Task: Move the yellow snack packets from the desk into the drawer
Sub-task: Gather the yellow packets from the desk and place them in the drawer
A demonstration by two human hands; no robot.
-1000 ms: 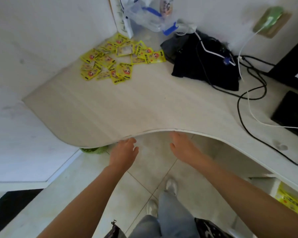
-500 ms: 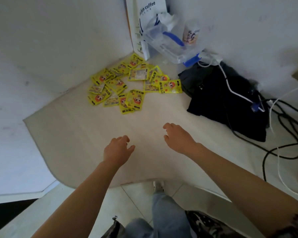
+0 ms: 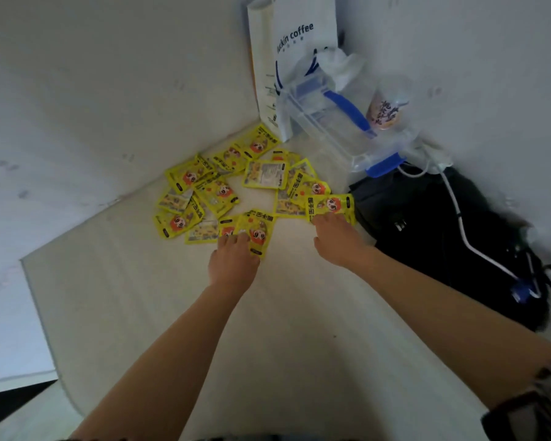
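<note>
A: Where are your hands?
B: Your left hand (image 3: pixel 234 259) lies fingers-down on the nearest packet (image 3: pixel 256 229); can't tell if it's gripped. Your right hand (image 3: pixel 337 238) touches the lower edge of another packet (image 3: pixel 330 205); grip unclear too.
A: The packets?
B: The yellow snack packets (image 3: pixel 217 189) are scattered on the table (image 3: pixel 140 297) in the corner, some overlapping. A white paper bag (image 3: pixel 291 49) and a clear plastic box (image 3: pixel 331 122) stand behind them, a black bag (image 3: pixel 427 230) to your right.
</note>
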